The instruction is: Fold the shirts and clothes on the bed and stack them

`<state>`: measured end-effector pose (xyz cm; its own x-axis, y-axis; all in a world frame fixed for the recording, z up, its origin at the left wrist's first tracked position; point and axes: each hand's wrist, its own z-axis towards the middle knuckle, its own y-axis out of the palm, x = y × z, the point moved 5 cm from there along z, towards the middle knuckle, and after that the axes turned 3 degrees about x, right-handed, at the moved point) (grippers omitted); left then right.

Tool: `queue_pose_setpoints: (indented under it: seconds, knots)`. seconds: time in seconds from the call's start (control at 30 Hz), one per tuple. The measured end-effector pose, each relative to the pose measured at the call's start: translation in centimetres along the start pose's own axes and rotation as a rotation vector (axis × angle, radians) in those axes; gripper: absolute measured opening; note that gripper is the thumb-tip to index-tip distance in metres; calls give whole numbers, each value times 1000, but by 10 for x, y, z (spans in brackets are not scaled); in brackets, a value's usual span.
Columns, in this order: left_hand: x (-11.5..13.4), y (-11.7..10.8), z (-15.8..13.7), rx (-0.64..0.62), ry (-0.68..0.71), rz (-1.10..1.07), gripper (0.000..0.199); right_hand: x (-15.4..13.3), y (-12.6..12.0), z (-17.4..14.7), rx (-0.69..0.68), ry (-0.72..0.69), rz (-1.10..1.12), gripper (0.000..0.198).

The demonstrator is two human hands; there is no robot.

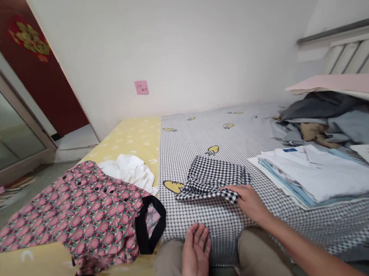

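Observation:
A black-and-white gingham garment (213, 173) lies loosely bunched on the bed in front of me; its exact kind is hard to make out. My right hand (248, 200) pinches its near right corner between thumb and fingers, slightly raised. Over my left knee, my left hand (197, 252) is open and empty, palm turned inward and fingers stretched out. It is apart from the garment.
On the left, a pink floral garment with black trim (91, 213) spreads over a yellow sheet (137, 131), beside a white cloth (129, 167). Folded shirts (316, 173) are stacked at right, near piled dark and grey clothes (334, 109). A wall (190, 39) rises behind.

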<state>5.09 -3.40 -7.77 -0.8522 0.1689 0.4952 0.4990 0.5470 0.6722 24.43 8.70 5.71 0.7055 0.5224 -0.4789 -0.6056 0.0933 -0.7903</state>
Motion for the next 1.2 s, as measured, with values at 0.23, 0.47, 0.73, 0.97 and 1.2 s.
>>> queue_pose_setpoints:
  seconds: [0.23,0.47,0.73,0.97,1.2]
  knots:
    - [7,1,-30,-363,1,124,76,-98,-1,-72,-182,-148,61,56]
    - [-3,-9,-38,-285,-47,201,95,-100,10,-86,-589,-9,362,65]
    - [-14,-30,-29,-198,-108,247,112,43,-17,-22,-55,402,-173,55]
    - [-6,-41,-17,-71,31,318,94,50,12,7,-165,491,0,42]
    - [23,-44,-13,145,58,495,95,10,14,6,-113,433,385,29]
